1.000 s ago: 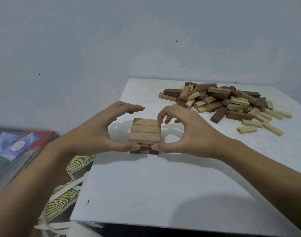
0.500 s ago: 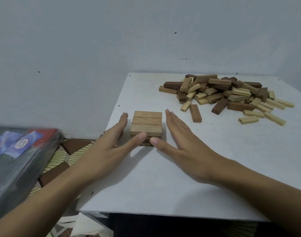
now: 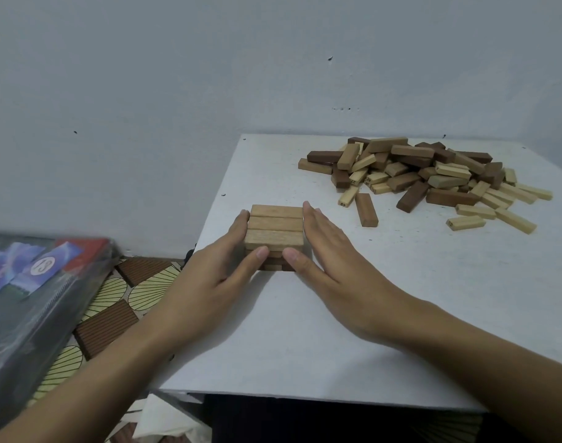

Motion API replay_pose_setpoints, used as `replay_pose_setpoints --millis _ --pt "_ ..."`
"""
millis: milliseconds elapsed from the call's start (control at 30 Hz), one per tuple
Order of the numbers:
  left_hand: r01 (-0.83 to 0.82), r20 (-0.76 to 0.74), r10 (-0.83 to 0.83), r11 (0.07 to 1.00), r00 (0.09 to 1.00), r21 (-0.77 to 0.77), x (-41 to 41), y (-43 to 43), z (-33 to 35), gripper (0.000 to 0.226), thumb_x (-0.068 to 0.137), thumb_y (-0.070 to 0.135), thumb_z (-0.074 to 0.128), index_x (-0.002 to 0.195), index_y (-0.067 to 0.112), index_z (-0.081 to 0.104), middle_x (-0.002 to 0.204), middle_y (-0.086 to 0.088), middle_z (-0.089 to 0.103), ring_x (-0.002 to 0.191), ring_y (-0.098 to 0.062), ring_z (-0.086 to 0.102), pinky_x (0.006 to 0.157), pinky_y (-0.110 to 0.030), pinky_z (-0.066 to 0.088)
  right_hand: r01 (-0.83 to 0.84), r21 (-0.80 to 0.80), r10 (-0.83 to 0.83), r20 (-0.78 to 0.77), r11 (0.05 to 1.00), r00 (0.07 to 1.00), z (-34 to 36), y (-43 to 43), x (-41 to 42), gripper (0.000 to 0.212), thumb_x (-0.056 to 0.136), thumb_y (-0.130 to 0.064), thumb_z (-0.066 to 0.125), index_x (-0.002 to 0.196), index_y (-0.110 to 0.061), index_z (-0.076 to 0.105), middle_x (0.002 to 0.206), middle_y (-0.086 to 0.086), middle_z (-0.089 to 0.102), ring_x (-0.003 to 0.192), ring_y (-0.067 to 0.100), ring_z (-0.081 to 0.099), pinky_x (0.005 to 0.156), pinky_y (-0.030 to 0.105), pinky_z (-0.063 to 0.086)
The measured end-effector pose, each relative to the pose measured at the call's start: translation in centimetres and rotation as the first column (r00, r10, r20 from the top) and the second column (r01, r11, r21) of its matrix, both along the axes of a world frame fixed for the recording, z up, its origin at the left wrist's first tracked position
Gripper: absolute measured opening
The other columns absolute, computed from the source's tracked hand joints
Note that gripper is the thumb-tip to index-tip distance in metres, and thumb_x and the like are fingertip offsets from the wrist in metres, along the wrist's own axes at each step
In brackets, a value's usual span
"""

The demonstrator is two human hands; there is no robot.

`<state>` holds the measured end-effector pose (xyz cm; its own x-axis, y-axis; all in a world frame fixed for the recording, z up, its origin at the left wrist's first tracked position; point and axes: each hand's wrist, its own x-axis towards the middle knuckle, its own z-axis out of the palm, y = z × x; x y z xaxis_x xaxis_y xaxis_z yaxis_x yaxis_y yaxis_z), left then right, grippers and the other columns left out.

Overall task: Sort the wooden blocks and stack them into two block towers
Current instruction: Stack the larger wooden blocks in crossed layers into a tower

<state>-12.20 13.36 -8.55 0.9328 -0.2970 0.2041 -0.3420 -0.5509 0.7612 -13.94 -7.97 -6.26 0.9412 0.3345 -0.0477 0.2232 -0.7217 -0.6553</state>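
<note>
L hand (image 3: pixel 209 282), R hand (image 3: pixel 332 260) flat against block tower (image 3: pixel 275 226); block pile (image 3: pixel 410 175) apart

The left hand (image 3: pixel 209 279) and right hand (image 3: pixel 330 251) cover the nine and three o'clock sides of the low stack of tan wooden blocks (image 3: pixel 276 227), and both thumbs (image 3: pixel 260 253) partly mask its lower layers at six o'clock. Both forearms (image 3: pixel 465 353) run off the bottom edge. At nine o'clock a dark plastic-wrapped box (image 3: pixel 33 282) is blurred and cut by the left edge. In the pile of light and dark blocks (image 3: pixel 417 174) at two o'clock, printed numbers are too small to read.
</note>
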Motion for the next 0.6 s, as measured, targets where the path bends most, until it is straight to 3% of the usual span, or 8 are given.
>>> replay_pose_setpoints --millis 133,233,433,533,600 --pt "0.017 0.003 -0.017 1.0 1.0 0.01 -0.1 0.0 0.1 0.064 0.099 0.048 0.046 0.158 0.027 0.034 0.149 0.023 0.051 0.138 0.004 0.044 0.118 -0.036 0.036 0.002 -0.01 -0.002 0.016 1.0 1.0 -0.1 0.1 0.1 0.073 0.107 -0.051 0.025 0.162 -0.023 -0.014 0.171 -0.014 -0.013 0.152 -0.005 -0.015 0.129 0.034 -0.003" --pt "0.027 0.009 -0.027 0.999 1.0 0.019 -0.2 -0.1 0.3 0.059 0.1 0.045 0.046 0.156 0.028 0.038 0.144 0.022 0.056 0.135 0.001 0.05 0.116 -0.037 0.039 0.009 -0.007 -0.009 0.032 1.0 0.999 -0.2 0.1 0.1 0.072 0.107 -0.05 0.025 0.162 -0.022 -0.011 0.171 -0.013 -0.01 0.152 -0.004 -0.012 0.129 0.034 -0.002" --pt "-0.025 0.012 0.025 1.0 1.0 -0.003 -0.3 0.1 0.3 0.066 0.099 0.056 0.05 0.158 0.031 0.033 0.149 0.028 0.046 0.137 0.014 0.039 0.117 -0.022 0.034 0.01 0.03 -0.011 0.043 1.0 0.999 -0.3 -0.1 0.0 0.072 0.107 -0.051 0.027 0.162 -0.025 -0.011 0.17 -0.016 -0.011 0.15 -0.009 -0.011 0.128 0.029 -0.003" --pt "-0.051 -0.008 0.05 0.998 0.999 -0.029 -0.5 0.1 0.5 0.078 0.094 0.062 0.053 0.16 0.032 0.026 0.158 0.027 0.032 0.143 0.013 0.029 0.118 -0.019 0.027 0.048 0.151 -0.052 0.021 0.987 0.998 -0.3 -0.5 -0.1 0.073 0.105 -0.056 0.031 0.163 -0.032 -0.008 0.168 -0.024 -0.01 0.148 -0.016 -0.011 0.12 0.013 -0.004" --pt "-0.094 0.013 0.094 0.996 0.996 -0.009 -0.7 -0.1 1.1 0.081 0.089 0.064 0.05 0.16 0.034 0.025 0.157 0.029 0.027 0.143 0.013 0.027 0.111 -0.006 0.023 0.076 0.237 -0.087 0.038 0.969 0.995 -0.1 -0.9 -0.2 0.07 0.104 -0.058 0.034 0.164 -0.037 0.003 0.168 -0.027 -0.001 0.146 -0.02 -0.007 0.118 0.011 0.0"
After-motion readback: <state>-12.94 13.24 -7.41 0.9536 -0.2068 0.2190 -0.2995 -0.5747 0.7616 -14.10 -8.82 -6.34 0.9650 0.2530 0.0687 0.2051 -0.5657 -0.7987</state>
